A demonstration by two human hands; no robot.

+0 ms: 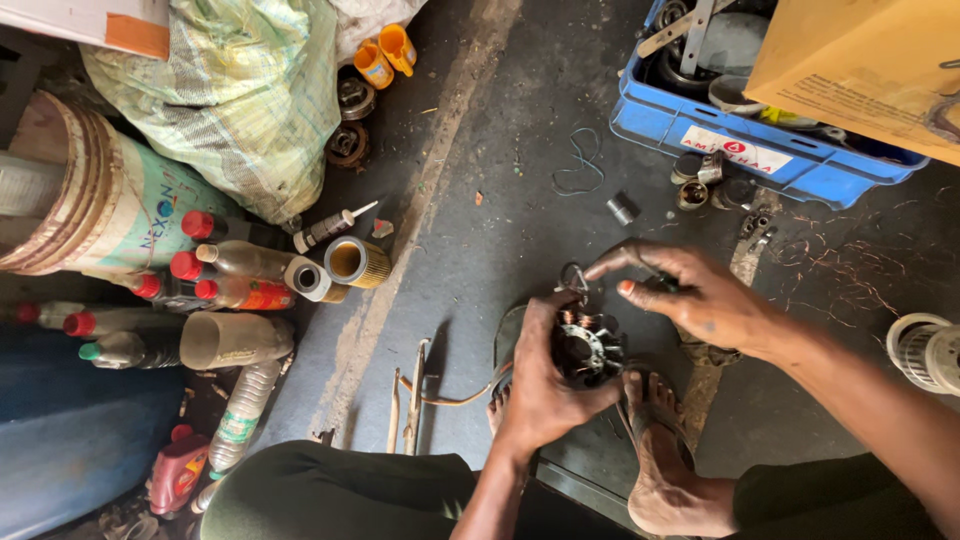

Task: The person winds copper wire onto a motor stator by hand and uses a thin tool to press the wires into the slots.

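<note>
Head view: left hand (540, 375) wraps a round motor stator (588, 348) with copper windings, fingers curled tight around its rim, just below frame centre over the floor (520, 220). Right hand (690, 295) sits at 2 o'clock of the stator, fingers half-spread, forefinger and thumb reaching toward its top edge; can't tell if they touch. Blue crate (720, 140) at 1 o'clock, bottles (235, 275) at 9 o'clock.
</note>
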